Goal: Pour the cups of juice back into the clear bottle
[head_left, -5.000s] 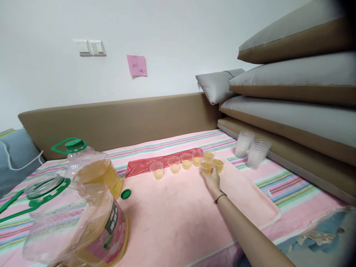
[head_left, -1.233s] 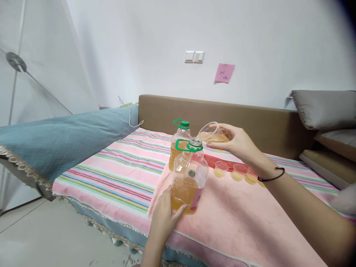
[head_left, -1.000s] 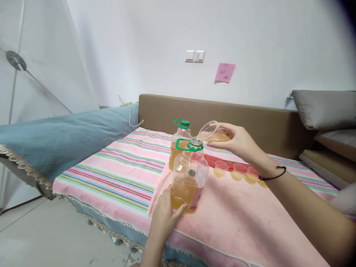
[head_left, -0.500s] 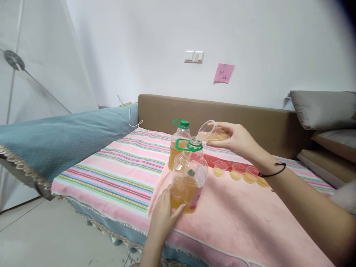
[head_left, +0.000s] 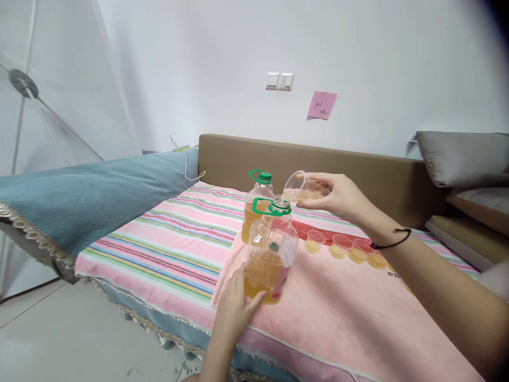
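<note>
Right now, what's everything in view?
Open jug: one, clear, on towel
Capped jug: one, clear, behind it
Loose cap: one, green, behind open jug
Tipped cup: one, clear, at jug mouth
Standing cups: at least four, clear, on towel
Plastic: one, red, beyond standing cups
Towel: one, pink, on striped cover
Striped cover: one, multicoloured, centre
Blue cover: one, left
Backrest: one, brown, against wall
Cushions: at least three, grey-brown, right
Switch plates: two, white, on wall
Note: one, pink, beside switches
Cord: one, white, backrest's left end
Disc: one, grey, far left
Floor: one, grey, lower left
Bracelet: one, black, right wrist
Left hand: one, on open jug
Right hand: one, on tipped cup
</note>
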Demonstrator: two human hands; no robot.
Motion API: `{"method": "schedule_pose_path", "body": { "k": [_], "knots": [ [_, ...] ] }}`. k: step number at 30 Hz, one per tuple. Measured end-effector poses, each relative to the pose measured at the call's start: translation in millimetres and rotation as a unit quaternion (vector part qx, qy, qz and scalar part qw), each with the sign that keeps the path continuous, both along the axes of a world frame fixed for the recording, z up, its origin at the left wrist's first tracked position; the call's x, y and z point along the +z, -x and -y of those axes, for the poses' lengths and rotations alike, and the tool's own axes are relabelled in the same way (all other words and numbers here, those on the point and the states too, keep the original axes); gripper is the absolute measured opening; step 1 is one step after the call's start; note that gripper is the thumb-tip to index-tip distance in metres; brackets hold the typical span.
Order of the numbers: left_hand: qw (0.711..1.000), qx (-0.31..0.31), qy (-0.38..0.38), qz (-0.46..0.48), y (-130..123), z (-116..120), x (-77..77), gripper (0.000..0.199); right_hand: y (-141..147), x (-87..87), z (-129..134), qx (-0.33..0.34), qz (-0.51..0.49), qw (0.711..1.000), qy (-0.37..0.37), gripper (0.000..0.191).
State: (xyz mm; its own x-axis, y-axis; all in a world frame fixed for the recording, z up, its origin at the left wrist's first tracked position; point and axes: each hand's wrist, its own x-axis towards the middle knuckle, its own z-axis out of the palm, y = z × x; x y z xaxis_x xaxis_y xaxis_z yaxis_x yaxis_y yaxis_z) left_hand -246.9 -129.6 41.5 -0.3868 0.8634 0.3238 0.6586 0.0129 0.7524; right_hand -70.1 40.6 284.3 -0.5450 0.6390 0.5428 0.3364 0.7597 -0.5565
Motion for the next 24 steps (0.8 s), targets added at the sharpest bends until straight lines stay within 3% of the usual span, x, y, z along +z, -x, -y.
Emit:
{"method": "schedule_pose_path", "body": {
  "k": [9,24],
  "knots": [
    [1.000,0.002,-0.016,-0.004,0.1,0.4,-0.1,0.069,1.5,6.5,2.4,-0.020,0.025,0.999,-0.021,0.053],
    [1.000,-0.001,0.006,0.002,-0.1,0.4,0.5,0.070,3.7,14.0,2.3,0.005,0.029,0.999,-0.029,0.050]
  ]
}}
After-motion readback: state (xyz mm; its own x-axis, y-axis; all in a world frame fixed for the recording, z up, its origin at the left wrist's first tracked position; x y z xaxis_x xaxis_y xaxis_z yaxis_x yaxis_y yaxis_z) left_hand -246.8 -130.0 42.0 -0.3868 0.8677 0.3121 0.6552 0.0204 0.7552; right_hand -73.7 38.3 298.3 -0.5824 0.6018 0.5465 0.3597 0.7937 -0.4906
